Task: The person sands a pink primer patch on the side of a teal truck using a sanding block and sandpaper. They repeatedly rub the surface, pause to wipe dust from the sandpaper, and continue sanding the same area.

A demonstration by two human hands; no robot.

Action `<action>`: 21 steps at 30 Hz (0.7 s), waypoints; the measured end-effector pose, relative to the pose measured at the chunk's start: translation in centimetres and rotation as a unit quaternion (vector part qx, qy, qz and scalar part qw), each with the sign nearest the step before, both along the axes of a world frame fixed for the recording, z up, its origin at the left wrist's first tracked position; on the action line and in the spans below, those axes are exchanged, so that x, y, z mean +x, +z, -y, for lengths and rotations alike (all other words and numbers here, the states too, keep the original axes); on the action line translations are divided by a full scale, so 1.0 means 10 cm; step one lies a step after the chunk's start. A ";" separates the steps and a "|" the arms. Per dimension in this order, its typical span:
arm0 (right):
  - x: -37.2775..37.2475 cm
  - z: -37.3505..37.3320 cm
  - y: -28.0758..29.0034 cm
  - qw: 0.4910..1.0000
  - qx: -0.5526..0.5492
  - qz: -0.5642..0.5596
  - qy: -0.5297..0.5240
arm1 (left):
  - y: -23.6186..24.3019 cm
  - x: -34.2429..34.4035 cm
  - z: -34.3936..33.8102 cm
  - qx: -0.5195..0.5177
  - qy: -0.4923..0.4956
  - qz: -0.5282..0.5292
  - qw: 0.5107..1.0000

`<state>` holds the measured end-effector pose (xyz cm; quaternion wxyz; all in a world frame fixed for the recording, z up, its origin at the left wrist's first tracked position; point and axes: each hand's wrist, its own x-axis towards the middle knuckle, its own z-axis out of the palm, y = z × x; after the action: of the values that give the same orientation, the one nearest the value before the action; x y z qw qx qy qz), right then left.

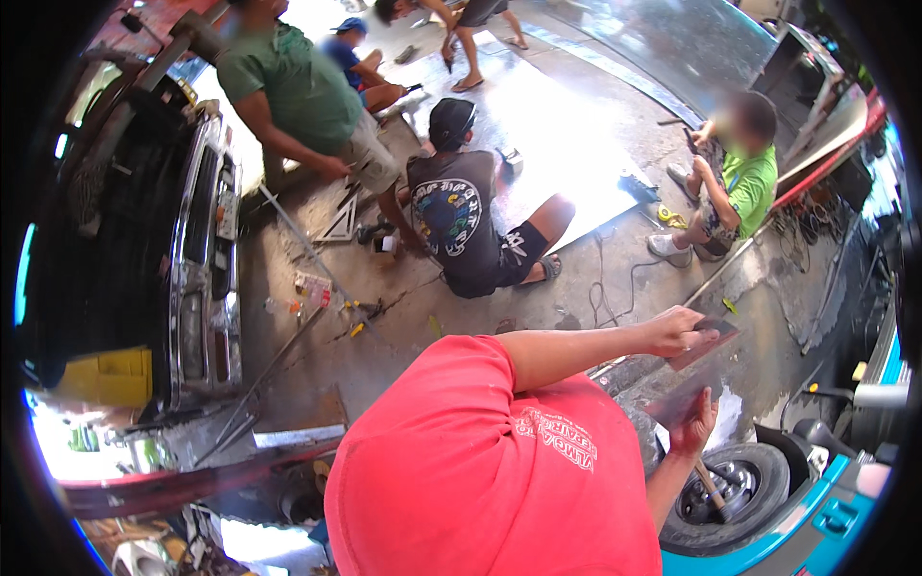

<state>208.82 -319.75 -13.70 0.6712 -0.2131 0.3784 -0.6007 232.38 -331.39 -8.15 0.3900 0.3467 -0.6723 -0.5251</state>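
My left hand (pixel 680 332) is closed around a thin rectangular putty spreader (pixel 693 351), dark at one corner and brownish below. Just beneath it, my right hand (pixel 696 424) grips a flat grey-brown plate (pixel 675 401) from its right edge, fingers pointing up. The spreader and the plate lie close together; whether they touch I cannot tell. Under my right forearm sits a black wheel with its tyre (pixel 771 485). A wooden handle (pixel 709 483) rests across its hub.
Teal vehicle bodywork (pixel 816 526) curves along the lower right. A person in a dark shirt (pixel 451 206) sits by a large shiny metal sheet (pixel 547 125). Another in green (pixel 752 192) crouches at right; one stands (pixel 288 91) at left beside a vehicle front (pixel 197 259). Cables (pixel 615 298) trail on the floor.
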 end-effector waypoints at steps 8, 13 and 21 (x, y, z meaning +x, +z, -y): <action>-0.40 0.10 -0.86 0.982 0.151 -0.012 0.111 | -0.62 0.35 -0.83 0.089 0.032 0.101 0.990; 0.03 0.36 -1.02 0.927 0.228 0.057 0.291 | -0.62 0.73 -1.34 0.091 0.046 0.157 0.982; 1.78 1.02 -0.69 0.902 0.060 -0.052 0.423 | -0.47 3.77 -1.55 0.250 0.260 0.093 0.928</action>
<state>226.64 -329.98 -20.64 0.8531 -0.3435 0.3226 -0.2240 270.06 -315.93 -12.89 0.3485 0.6430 -0.4389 -0.5220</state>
